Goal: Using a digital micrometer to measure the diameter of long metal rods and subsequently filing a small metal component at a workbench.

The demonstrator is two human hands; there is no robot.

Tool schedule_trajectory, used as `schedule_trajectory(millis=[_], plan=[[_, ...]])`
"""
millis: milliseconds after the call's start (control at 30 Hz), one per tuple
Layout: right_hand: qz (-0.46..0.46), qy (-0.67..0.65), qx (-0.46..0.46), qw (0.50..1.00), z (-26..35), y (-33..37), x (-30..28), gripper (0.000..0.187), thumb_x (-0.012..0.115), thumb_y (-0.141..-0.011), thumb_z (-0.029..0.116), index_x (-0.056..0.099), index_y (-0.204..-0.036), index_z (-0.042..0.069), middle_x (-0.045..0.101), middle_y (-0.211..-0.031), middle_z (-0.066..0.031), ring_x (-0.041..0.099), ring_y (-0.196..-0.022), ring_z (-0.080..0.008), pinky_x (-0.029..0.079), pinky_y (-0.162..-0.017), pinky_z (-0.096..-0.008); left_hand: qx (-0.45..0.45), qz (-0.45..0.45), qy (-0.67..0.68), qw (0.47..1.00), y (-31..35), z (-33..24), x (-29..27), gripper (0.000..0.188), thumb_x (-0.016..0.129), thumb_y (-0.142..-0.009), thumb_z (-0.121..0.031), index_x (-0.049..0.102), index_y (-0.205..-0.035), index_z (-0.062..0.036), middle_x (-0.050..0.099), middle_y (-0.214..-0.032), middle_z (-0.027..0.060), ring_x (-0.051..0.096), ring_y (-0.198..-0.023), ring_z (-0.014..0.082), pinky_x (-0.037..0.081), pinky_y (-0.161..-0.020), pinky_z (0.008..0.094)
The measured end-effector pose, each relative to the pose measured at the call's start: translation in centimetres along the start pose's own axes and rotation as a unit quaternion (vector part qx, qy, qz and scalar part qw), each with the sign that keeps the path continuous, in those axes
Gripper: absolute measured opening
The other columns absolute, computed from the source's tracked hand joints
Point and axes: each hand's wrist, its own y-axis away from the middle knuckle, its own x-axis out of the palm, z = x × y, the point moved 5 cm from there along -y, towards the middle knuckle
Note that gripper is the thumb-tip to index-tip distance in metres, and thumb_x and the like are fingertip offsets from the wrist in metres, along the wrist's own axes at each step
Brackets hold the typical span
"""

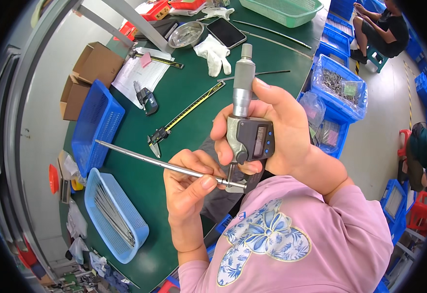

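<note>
My left hand [190, 183] pinches a slim metal rod [145, 158] between thumb and fingers, near the rod's right end. A digital micrometer [249, 138] is gripped in my right hand [284, 119], its thimble pointing away from me and its small display facing up. The rod's right end lies in the gap of the micrometer's frame, by the spindle tip; whether the spindle touches it I cannot tell. From my left hand the rod runs out to the left, its far tip over the blue basket [98, 129].
On the green table [184, 73] lie a digital caliper [184, 117], a second micrometer [146, 99], a white glove [213, 52], a metal bowl [186, 34] and a phone [226, 33]. A light-blue basket [140, 229] holds several rods. Someone sits [382, 29] at the far right.
</note>
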Motion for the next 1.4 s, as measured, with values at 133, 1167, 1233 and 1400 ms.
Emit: schedule_trajectory(millis=[133,1167,1233,1400], plan=[[0.028,0.026,-0.009,0.999,-0.06,-0.25,-0.31,0.066,0.029,-0.083,0.056,0.056,-0.082,-0.004,0.057,-0.064,-0.0196,0.045,-0.037,-0.0166,0.036,-0.033,-0.0222,-0.007,-0.003,0.003,1.000,0.05,0.27,-0.07,0.014,0.061,-0.071,-0.001,0.048,-0.077,0.0003,0.055,-0.073,0.0181,0.055,-0.059,0.0174,0.048,-0.055,0.0256],[0.050,0.050,-0.020,0.997,-0.13,-0.07,-0.61,0.066,0.029,-0.083,0.056,0.056,-0.081,-0.004,0.058,-0.065,-0.0188,0.048,-0.041,-0.0164,0.037,-0.034,-0.0213,-0.031,-0.031,-0.007,0.999,0.34,0.39,-0.28,0.018,0.063,-0.067,-0.006,0.048,-0.075,0.0001,0.054,-0.070,0.0168,0.054,-0.064,0.0195,0.045,-0.060,0.0269],[0.051,0.048,-0.024,0.997,-0.07,-0.02,-0.56,0.066,0.029,-0.083,0.056,0.057,-0.081,-0.004,0.058,-0.065,-0.0186,0.048,-0.040,-0.0162,0.037,-0.033,-0.0210,-0.031,-0.030,-0.006,0.999,0.34,0.44,-0.37,0.018,0.062,-0.066,-0.006,0.048,-0.075,0.0002,0.054,-0.070,0.0166,0.054,-0.064,0.0196,0.045,-0.059,0.0269],[0.048,0.034,-0.018,0.998,-0.09,-0.17,-0.92,0.065,0.030,-0.083,0.056,0.057,-0.082,-0.004,0.058,-0.065,-0.0175,0.048,-0.041,-0.0166,0.038,-0.035,-0.0218,-0.031,-0.039,0.004,0.999,-0.03,0.56,-0.14,0.017,0.062,-0.066,-0.005,0.048,-0.075,0.0004,0.053,-0.069,0.0161,0.054,-0.064,0.0198,0.046,-0.059,0.0269]])
